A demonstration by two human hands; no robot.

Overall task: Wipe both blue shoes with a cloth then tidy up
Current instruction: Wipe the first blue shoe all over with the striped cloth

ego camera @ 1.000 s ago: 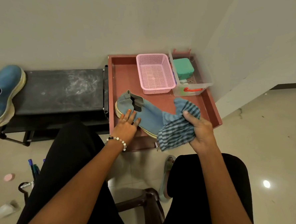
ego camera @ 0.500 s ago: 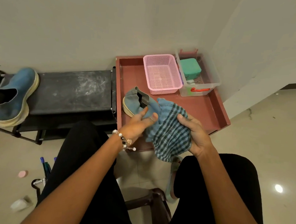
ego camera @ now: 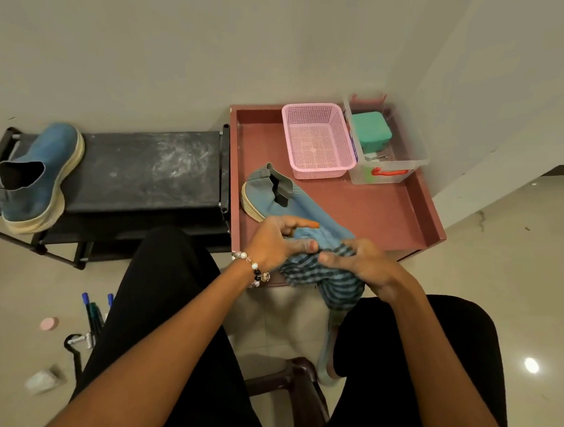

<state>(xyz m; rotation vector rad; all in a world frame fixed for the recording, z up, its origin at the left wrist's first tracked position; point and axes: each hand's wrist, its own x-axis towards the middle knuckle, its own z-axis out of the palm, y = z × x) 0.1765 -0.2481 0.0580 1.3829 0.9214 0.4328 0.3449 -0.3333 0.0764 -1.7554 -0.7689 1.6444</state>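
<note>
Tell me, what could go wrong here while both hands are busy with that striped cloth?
The cloth hangs off the red tray's near edge, so it might slip to the floor. The shoe under both hands lies close to that edge and could be nudged off. The other shoe sits at the black bench's end.

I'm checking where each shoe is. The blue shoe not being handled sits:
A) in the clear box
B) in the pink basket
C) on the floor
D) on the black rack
D: the second blue shoe rests on the black rack, left of the red tray.
</note>
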